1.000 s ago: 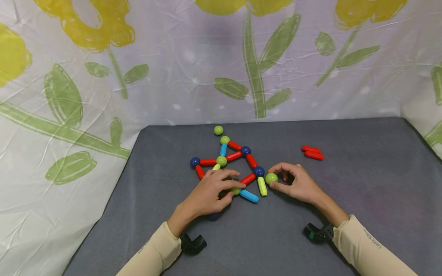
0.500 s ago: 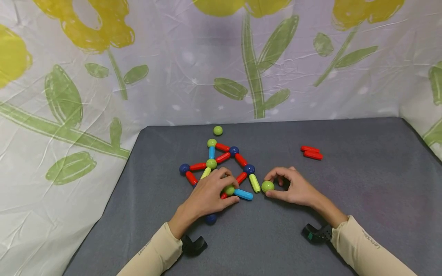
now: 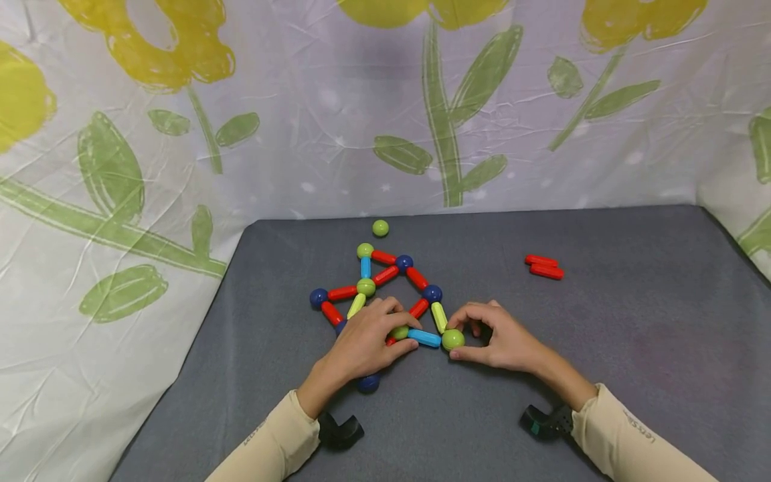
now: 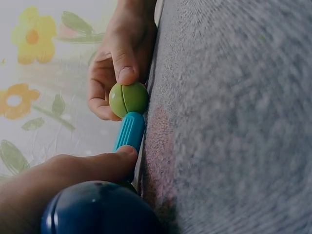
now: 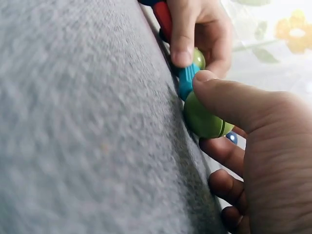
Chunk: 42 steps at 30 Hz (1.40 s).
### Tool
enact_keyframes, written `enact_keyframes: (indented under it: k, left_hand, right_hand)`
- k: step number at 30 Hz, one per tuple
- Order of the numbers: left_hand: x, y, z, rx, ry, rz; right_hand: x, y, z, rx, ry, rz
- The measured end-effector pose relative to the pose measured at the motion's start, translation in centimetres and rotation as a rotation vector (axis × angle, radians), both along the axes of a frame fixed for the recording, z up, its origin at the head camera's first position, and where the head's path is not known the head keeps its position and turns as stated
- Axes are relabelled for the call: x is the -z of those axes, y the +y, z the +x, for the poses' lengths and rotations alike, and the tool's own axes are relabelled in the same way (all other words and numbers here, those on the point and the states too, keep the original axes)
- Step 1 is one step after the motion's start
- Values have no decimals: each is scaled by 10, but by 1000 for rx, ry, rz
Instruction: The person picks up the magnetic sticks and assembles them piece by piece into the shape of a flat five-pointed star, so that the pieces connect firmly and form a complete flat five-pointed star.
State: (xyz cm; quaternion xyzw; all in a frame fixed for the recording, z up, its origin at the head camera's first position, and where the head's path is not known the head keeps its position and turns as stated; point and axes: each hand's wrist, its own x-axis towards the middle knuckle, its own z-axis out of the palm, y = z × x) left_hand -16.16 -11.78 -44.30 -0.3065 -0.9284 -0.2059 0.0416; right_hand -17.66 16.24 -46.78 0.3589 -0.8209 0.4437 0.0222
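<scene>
In the head view my right hand point(image 3: 496, 338) pinches a green ball point(image 3: 453, 339) between thumb and fingers. The ball meets the free ends of a light blue magnetic rod point(image 3: 425, 338) and a yellow-green rod point(image 3: 439, 317). My left hand point(image 3: 364, 341) pinches the blue rod near its other end, beside a second green ball point(image 3: 399, 332). Its thumb point(image 4: 122, 158) lies on the rod in the left wrist view. These pieces belong to a flat frame of magnetic rods and balls, with red rods point(image 3: 417, 278) and blue balls point(image 3: 432, 293). The left hand hides part of it.
A loose green ball point(image 3: 380, 228) lies behind the frame, near the back edge of the grey table point(image 3: 602, 321). Two red rods point(image 3: 545, 266) lie side by side at the right. A blue ball point(image 3: 369, 383) shows below the left hand. Flowered cloth point(image 3: 325, 120) hangs behind.
The frame has shifted left and turned slightly. My right hand has brought the green ball left and nearer, against the blue and yellow-green rod ends. My left fingers have closed round the blue rod.
</scene>
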Motion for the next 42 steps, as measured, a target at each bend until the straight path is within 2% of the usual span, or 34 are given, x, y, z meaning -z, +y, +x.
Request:
enact_keyframes:
  k: [5, 15, 21, 24, 29, 33, 36, 42]
  left_hand:
    - [0, 0, 0, 5, -4, 9]
    - [0, -1, 0, 10, -8, 11]
    - [1, -2, -1, 14, -1, 19]
    - [2, -2, -1, 18, 1, 24]
    - [2, -4, -3, 24, 6, 33]
    - [2, -4, -3, 47, 14, 42]
    - [1, -5, -3, 79, 16, 42]
    - [-1, -3, -3, 151, -11, 27]
  right_hand:
    - [0, -3, 1, -19, 25, -9]
    - [-1, -3, 2, -23, 11, -1]
    - [-1, -1, 0, -42, -52, -83]
    - [-1, -2, 0, -24, -93, -126]
    - [1, -1, -2, 4, -85, -162]
    - [2, -1, -4, 19, -13, -130]
    - [2, 0, -3, 21, 46, -56]
    - [0, -2, 1, -44, 118, 95]
